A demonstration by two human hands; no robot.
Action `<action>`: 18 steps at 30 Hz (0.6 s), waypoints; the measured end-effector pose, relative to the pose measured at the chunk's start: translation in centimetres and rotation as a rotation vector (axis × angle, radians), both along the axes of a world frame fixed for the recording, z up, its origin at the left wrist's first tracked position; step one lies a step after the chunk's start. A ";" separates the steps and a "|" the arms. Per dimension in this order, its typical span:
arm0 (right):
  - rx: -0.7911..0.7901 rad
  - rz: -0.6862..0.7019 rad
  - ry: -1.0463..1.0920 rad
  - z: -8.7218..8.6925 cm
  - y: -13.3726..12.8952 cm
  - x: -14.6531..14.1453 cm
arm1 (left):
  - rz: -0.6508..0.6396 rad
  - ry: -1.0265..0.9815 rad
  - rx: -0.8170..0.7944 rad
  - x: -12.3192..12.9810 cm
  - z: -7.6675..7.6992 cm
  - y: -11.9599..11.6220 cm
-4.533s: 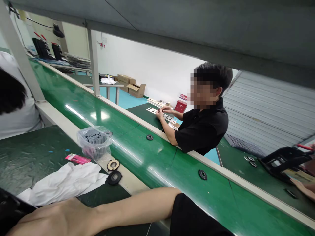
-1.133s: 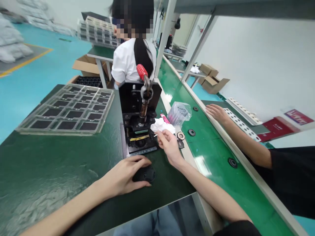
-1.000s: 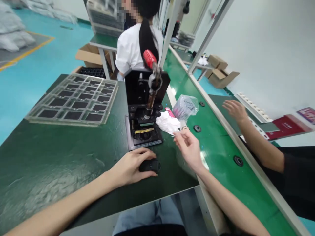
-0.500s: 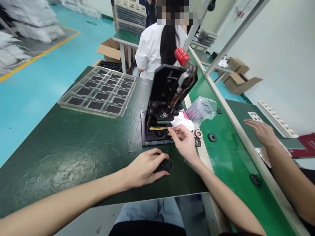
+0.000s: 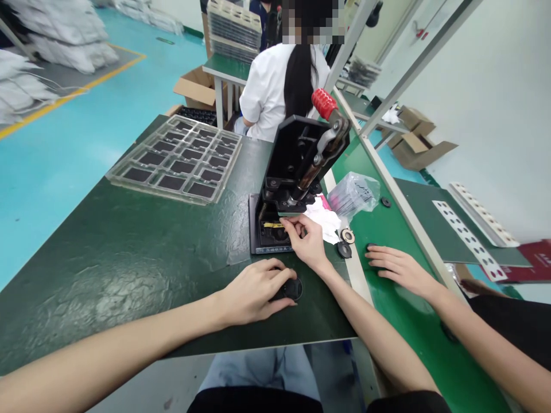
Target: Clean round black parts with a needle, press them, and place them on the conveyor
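My left hand (image 5: 256, 292) rests on the dark green table with its fingers curled around a small round black part (image 5: 293, 289). Just behind it stands a black hand press (image 5: 290, 152) with a red-gripped lever (image 5: 324, 103). My right hand (image 5: 309, 241) reaches into the press base, thumb and forefinger pinched at a yellow strip (image 5: 272, 225) lying across the fixture. Whatever sits between those fingertips is hidden. Two round parts, a black one (image 5: 344, 250) and one with a copper-coloured ring (image 5: 347, 236), lie to the right of my right hand.
A clear tray (image 5: 172, 182) with dark inserts lies left of the press. White tissue (image 5: 322, 221) and a plastic bag (image 5: 355, 192) sit to its right. A co-worker's hand (image 5: 400, 268) reaches over the green belt (image 5: 387, 321). Another person (image 5: 267, 86) sits ahead.
My right hand has moved left across the press fixture, along the yellow strip. My left hand stays on the black part. The co-worker's hand has come down left to a black part on the belt.
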State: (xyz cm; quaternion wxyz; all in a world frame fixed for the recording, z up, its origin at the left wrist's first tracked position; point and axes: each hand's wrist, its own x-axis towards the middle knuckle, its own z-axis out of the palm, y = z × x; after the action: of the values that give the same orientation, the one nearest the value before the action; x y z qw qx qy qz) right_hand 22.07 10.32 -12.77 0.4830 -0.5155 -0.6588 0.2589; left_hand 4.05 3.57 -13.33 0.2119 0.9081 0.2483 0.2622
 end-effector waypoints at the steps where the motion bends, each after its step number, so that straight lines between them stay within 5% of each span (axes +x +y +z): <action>1: 0.006 -0.003 0.000 0.0 0.0 -0.1 | -0.003 0.002 0.008 0.0 0.0 0.0; 6: 0.029 -0.084 0.061 0.9 -1.1 0.2 | 0.001 0.014 0.018 -0.1 0.2 0.1; 12: -0.133 -0.059 0.105 2.8 -6.9 2.1 | -0.021 0.036 0.002 0.0 0.4 0.2; 18: -0.254 -0.103 0.166 0.8 -11.2 2.6 | 0.019 -0.043 -0.186 0.1 0.0 0.1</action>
State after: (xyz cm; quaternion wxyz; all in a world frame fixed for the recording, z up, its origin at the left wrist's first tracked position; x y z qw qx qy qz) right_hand 24.68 -0.90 -12.01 0.4795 -0.5824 -0.5512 0.3565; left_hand 4.10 3.67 -13.35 0.2979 0.8764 0.2755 0.2595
